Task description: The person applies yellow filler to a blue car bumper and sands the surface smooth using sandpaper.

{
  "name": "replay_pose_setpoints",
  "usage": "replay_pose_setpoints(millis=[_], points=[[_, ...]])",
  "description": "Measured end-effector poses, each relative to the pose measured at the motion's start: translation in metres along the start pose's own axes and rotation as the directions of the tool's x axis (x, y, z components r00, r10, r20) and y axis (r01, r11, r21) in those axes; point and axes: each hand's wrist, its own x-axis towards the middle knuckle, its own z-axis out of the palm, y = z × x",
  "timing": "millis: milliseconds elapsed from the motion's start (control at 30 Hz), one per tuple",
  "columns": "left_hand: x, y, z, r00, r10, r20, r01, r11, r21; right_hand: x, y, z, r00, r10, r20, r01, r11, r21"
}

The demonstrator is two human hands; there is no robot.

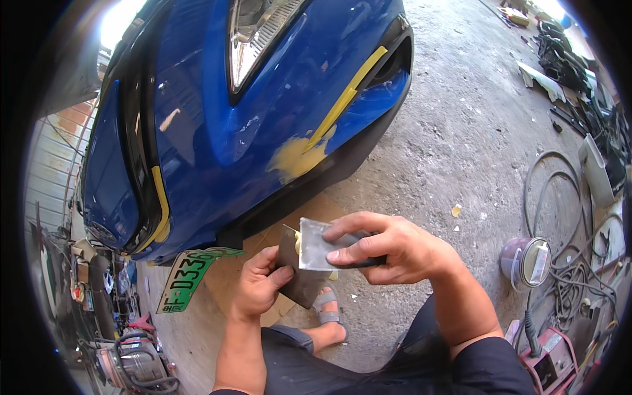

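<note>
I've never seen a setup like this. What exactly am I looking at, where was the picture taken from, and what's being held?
There's no machine doing the work here: these are a person's own bare hands. The single picture comes from a wide camera worn on their head, looking down, so straight edges bend near the rim.

The left hand grips a dark flat plate. The right hand holds a grey spreader close against it, with a little creamy paste visible between them.

Ahead is the front of a blue car, with yellow tape and a pale yellow patch on its bodywork. On the rough grey floor, a round can and tangled cables lie to the right.
</note>
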Motion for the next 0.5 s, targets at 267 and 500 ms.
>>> replay_pose_setpoints(millis=[267, 500], points=[[0.008, 0.008, 0.043, 0.964, 0.147, -0.223, -0.159, 0.987, -0.038, -0.022, 0.022, -0.002, 0.904, -0.01, -0.427, -0.24, 0.814, -0.528], [0.008, 0.007, 0.041, 0.952, 0.095, -0.291, -0.115, 0.992, -0.052, -0.012, 0.003, 0.015, 0.922, -0.138, -0.361, -0.134, 0.761, -0.634]])
